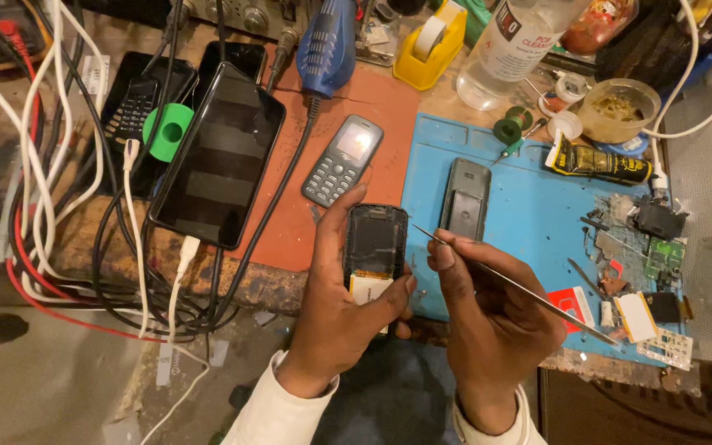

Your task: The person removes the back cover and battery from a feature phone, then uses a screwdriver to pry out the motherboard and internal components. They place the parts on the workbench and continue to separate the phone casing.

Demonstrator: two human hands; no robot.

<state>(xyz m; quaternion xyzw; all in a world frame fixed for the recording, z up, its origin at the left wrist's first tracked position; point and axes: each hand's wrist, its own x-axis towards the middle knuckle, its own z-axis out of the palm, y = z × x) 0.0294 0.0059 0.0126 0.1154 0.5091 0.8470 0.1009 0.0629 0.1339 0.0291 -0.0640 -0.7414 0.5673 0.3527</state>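
Both hands work just above the bench edge: left hand grips an opened phone body, long axis pointing away, over the blue mat's left edge; right hand pinches slim tweezers, tip just right of it.

Up and left of the left hand lies a large smartphone, its dark screen blank. Just above that hand, a grey keypad phone shows a pale lit screen. Far above the right hand stands a clear bottle with a white label; up and right lies a yellow-and-black tube.
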